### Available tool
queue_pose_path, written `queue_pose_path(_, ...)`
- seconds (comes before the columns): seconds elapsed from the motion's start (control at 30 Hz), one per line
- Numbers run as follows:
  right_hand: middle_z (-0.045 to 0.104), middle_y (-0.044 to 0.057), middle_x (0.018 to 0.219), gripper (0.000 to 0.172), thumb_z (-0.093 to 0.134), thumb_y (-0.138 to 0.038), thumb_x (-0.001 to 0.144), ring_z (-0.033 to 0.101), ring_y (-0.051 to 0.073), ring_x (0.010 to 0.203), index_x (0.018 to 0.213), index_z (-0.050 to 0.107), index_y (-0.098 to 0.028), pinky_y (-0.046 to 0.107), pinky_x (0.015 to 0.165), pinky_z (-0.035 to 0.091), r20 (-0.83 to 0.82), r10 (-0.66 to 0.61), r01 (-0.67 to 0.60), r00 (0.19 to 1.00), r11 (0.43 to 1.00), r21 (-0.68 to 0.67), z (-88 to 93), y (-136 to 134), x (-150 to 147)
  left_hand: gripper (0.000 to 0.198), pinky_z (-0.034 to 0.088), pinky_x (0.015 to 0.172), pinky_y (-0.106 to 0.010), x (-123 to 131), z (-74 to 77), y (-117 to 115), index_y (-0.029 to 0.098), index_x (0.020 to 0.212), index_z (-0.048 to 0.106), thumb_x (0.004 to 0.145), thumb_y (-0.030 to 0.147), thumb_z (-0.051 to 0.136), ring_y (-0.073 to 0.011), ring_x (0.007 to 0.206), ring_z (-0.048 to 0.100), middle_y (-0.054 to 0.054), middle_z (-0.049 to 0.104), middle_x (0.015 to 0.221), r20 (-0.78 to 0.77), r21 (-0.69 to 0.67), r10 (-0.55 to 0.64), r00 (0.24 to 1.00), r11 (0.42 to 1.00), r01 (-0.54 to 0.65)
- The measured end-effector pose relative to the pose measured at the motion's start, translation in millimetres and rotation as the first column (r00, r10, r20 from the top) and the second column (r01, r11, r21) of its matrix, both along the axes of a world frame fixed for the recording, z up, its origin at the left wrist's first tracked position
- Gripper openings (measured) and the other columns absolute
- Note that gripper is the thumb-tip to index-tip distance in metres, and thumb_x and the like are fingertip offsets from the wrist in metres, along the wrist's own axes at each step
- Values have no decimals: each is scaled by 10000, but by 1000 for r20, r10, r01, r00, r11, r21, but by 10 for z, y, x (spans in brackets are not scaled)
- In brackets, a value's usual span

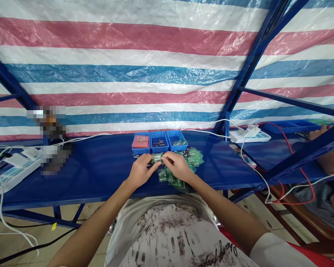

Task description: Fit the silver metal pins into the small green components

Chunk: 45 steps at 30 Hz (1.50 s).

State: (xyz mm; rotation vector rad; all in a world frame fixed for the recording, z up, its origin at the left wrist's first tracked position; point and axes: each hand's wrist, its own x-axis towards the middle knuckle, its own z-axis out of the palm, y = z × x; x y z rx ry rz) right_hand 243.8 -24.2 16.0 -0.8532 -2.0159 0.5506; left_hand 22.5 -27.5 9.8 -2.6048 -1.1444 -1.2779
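Of three blue bins (159,150) in a row, the left one holds something flat and pink (140,141), the middle one thin dark metal pieces (159,143), the right one some clear packets (179,142). Just in front, the left hand (141,169) and right hand (179,166), close together, both pinch a small packet (157,158), its contents too small to tell. The right hand partly hides a heap of green packets (195,157). A co-worker's hand (318,132) is cut off at the right edge. Behind the blue table (100,167) hangs a striped sheet (128,74).

Room over blue tabletop (100,167) left of the hands (140,171), three bins (141,151) blocking ahead, green packets (195,157) crowding right
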Motion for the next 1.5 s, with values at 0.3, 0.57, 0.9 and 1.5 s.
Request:
queue_pose_path(0.3,546,-1,778,291,443,-412,1138,495,173,641,970,611,-243,312,629,344,3,-9,9,1000,1000,1,-28,21,3,203,483,789,-344,-8,-31,42,220,1090,587,1122,397,492,-230,867,600,-63,659,954,2,-9,-20,1000,1000,20)
queue_pose_path(0.57,550,1,762,326,451,-438,1132,504,170,622,928,608,-238,311,606,347,7,9,-9,1000,1000,-13,-19,23,1,211,465,762,-336,-7,-32,38,223,986,557,1100,399,554,-220,841,593,-48,643,912,14,-37,-54,998,998,54)
queue_pose_path(0.9,613,24,828,282,435,-434,1135,533,186,666,1067,633,-245,311,618,360,34,10,-9,999,1000,-20,-23,32,14,227,460,773,-354,-14,-59,50,226,976,557,1113,404,521,-230,841,584,-51,636,897,8,-31,-28,1000,999,28)
queue_pose_path(1.5,480,-28,711,297,451,-439,1122,458,162,589,933,567,-241,302,592,324,-35,-54,51,998,995,-82,13,34,29,210,460,819,-393,24,2,16,227,981,521,1116,374,455,-243,855,538,-48,590,902,-90,-128,40,995,990,-51)
